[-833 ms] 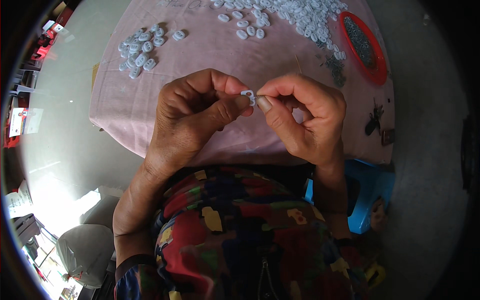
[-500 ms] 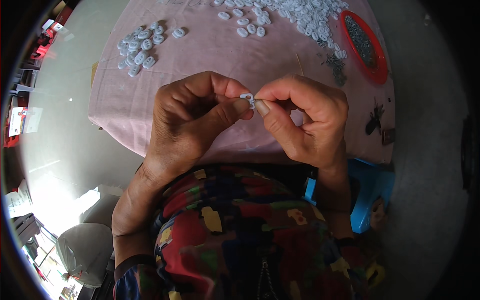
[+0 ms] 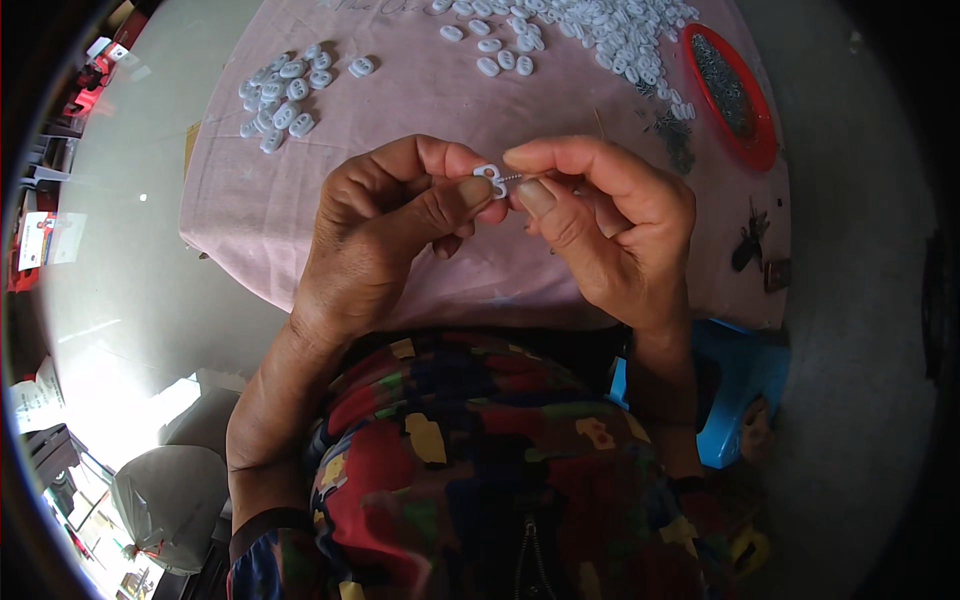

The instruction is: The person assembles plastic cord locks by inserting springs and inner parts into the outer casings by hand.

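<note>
Between thumb and fingers, my left hand (image 3: 375,225) pinches a small white oval plastic piece (image 3: 487,172) with holes in it. A thin grey metal screw (image 3: 511,178) juts from the piece's right side. My right hand (image 3: 620,220) is just beside it, index finger and thumb parted around the screw's outer end. Whether another right finger touches the screw is hidden. Both hands are above the pink tablecloth (image 3: 400,100). Part of the white piece is covered by my left thumb.
Similar white ovals form a small pile (image 3: 275,95) at the left and a large heap (image 3: 620,35) at the far right. A red tray (image 3: 765,150) holds many small metal screws. Loose screws (image 3: 675,140), dark keys (image 3: 748,245) and a blue stool (image 3: 740,390) are at the right.
My right index finger and thumb have spread from their pinch at the piece, baring the screw. My left hand has shifted slightly with the white piece.
</note>
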The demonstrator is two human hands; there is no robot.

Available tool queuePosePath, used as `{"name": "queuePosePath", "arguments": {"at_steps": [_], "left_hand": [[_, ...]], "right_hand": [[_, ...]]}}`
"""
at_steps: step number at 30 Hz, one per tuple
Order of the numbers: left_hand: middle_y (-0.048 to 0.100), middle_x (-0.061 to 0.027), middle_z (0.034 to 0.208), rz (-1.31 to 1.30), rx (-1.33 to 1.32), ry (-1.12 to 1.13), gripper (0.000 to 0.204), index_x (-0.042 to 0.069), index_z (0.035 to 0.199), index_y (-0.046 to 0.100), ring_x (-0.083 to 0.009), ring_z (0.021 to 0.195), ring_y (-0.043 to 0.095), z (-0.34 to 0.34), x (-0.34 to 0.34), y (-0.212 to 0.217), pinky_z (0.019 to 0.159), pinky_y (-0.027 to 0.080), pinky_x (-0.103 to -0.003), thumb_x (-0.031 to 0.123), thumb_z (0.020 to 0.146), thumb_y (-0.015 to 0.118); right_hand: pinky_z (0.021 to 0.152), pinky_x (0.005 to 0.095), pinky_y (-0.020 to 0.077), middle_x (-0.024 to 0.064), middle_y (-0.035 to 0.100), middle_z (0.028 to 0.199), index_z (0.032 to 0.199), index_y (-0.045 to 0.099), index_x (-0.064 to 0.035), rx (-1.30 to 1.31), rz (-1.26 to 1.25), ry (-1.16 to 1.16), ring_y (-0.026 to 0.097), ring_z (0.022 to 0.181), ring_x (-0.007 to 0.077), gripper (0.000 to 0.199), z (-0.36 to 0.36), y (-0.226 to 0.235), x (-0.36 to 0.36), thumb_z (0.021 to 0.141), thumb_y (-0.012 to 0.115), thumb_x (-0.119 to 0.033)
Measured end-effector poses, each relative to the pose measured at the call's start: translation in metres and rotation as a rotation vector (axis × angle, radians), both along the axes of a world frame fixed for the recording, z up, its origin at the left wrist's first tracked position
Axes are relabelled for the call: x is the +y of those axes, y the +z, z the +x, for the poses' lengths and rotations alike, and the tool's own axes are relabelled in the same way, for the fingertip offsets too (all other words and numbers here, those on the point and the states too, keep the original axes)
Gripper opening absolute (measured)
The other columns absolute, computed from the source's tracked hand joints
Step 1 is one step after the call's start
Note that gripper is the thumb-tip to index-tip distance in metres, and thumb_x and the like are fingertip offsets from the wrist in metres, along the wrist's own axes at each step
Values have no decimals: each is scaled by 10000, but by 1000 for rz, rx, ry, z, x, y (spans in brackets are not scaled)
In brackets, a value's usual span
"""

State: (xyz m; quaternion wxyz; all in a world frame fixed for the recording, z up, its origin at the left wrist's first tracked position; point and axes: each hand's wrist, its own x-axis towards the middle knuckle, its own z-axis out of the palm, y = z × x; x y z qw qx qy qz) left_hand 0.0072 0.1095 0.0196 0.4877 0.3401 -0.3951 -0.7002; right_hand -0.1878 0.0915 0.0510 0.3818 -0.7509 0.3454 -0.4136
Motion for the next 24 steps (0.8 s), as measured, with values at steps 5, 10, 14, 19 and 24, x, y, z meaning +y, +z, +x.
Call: {"name": "queuePosePath", "arguments": {"at_steps": [5,10,14,19,24], "left_hand": [[681,-57,834,34,32,-7,157,22,1025,618,-50,681,550,0,-2,-1,599,424,-192,114,899,630],[681,-53,836,30,42,-12,161,17,1025,616,-51,690,557,0,-1,-5,616,428,-192,123,904,624],[681,-47,834,63,27,22,163,16,1025,615,-51,699,560,-5,2,-5,632,430,-189,128,907,620],[672,-35,841,139,66,35,145,28,1001,620,-52,710,563,-3,1,-10,643,435,-187,139,908,623],[648,-29,851,165,44,85,131,45,1015,608,-70,736,567,3,-7,-17,643,415,-187,135,924,579]], "right_hand": [[620,196,501,71,647,839,977,620,50,-19,59,0,633,721,91,106,0,-1,-1,875,609,23],[631,190,500,77,644,829,930,606,55,-32,31,14,634,725,93,60,5,-8,-2,875,599,33],[638,191,503,79,641,820,923,600,65,-23,-52,8,634,733,96,54,7,-15,-1,872,594,46],[659,195,502,70,641,800,938,609,68,-103,57,-25,626,753,87,72,13,-31,-2,891,577,23],[660,218,498,76,663,819,956,654,24,49,157,-98,640,743,105,145,8,-26,-48,918,569,-86]]}}
